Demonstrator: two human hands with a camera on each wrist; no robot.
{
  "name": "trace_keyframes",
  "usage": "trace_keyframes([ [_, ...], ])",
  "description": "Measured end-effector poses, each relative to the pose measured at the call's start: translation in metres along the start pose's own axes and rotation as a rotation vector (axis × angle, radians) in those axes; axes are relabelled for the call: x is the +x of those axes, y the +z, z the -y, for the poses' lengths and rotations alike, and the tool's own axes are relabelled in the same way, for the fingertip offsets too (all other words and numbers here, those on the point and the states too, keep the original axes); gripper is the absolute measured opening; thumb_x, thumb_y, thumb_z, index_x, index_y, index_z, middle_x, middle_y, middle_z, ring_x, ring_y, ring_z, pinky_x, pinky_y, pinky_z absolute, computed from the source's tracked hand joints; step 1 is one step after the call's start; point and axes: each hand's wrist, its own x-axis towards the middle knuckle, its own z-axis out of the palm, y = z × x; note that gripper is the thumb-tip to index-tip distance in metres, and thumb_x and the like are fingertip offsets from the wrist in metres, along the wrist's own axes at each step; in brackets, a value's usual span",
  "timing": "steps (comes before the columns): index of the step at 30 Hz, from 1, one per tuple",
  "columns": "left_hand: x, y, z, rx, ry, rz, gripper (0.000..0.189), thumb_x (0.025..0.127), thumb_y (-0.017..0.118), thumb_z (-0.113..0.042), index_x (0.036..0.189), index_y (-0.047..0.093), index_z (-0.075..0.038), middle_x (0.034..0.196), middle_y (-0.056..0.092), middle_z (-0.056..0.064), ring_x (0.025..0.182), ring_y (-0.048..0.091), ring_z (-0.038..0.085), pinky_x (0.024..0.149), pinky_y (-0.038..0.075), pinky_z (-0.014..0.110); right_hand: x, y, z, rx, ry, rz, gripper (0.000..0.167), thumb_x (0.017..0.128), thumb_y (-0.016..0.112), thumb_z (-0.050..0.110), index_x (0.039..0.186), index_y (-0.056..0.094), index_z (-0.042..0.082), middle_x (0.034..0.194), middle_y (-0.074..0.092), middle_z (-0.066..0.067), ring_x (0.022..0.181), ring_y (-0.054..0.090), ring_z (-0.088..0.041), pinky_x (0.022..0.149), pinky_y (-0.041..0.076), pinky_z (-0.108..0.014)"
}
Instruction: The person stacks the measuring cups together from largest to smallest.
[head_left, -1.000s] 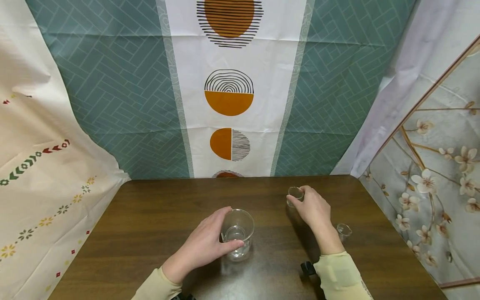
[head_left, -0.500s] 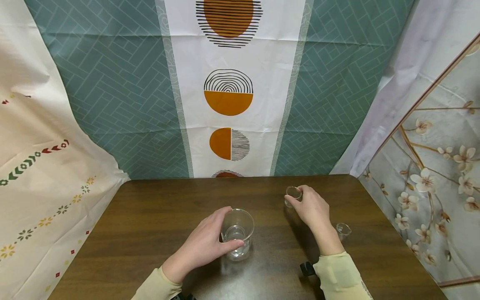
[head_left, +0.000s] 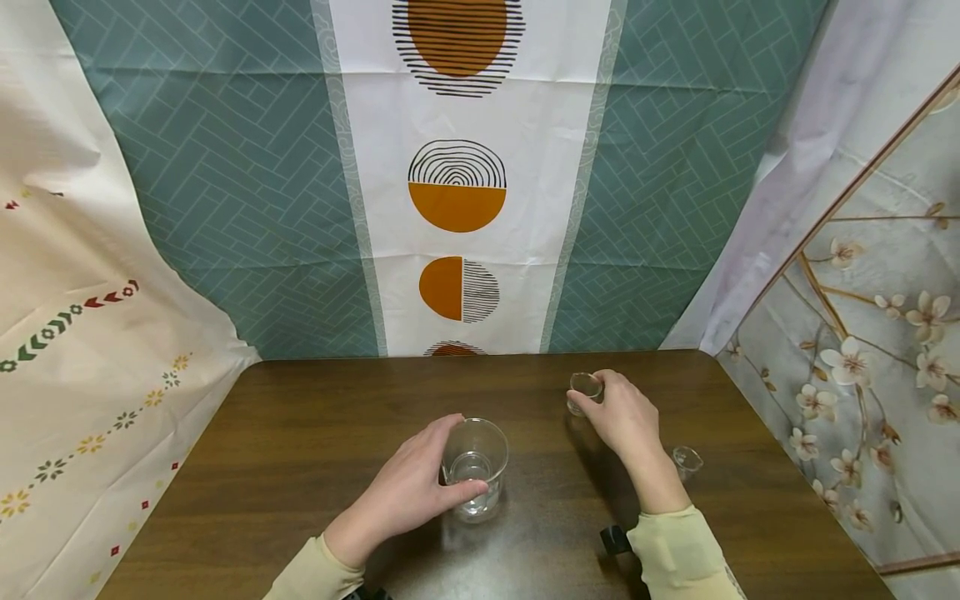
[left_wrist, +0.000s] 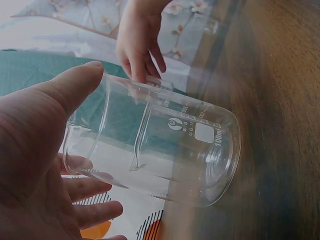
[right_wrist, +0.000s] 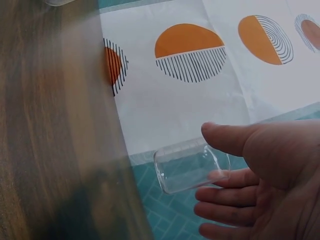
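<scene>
My left hand [head_left: 408, 487] holds a large clear glass beaker [head_left: 491, 450] near its rim, thumb on the near side and fingers behind. The beaker stands upright on the brown table. In the left wrist view, a lower rim with a spout and a white "100ml" print show within it, like a smaller beaker [left_wrist: 204, 134] nested inside. Farther back and to the right, my right hand [head_left: 626, 417] pinches a small clear beaker [right_wrist: 182, 167] between thumb and index finger, its other fingers extended. Whether that small beaker's base touches the table cannot be told.
Another small glass beaker [head_left: 686, 460] stands to the right of my right forearm, partly hidden by it. The wooden table [head_left: 315, 400] ends at a patterned cloth [head_left: 465, 292] behind. Hanging cloths [head_left: 892, 392] close off both sides.
My right hand has shifted slightly left with the small beaker. The left hand and the large beaker have stayed in place.
</scene>
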Motion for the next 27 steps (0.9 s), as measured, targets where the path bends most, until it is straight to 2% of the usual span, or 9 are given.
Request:
trace_keyframes([
  [27, 0.0003, 0.0006, 0.0004, -0.002, 0.002, -0.005, 0.097, 0.092, 0.085, -0.063, 0.161, 0.048, -0.006, 0.161, 0.056, 0.008, 0.146, 0.056, 0.033, 0.12, 0.043, 0.06, -0.0044, -0.0056, 0.0105, -0.011, -0.029, -0.012, 0.057, 0.103, 0.078, 0.047, 0.133, 0.07, 0.0, 0.117, 0.074, -0.014, 0.099, 0.071, -0.033, 0.082, 0.059, -0.06],
])
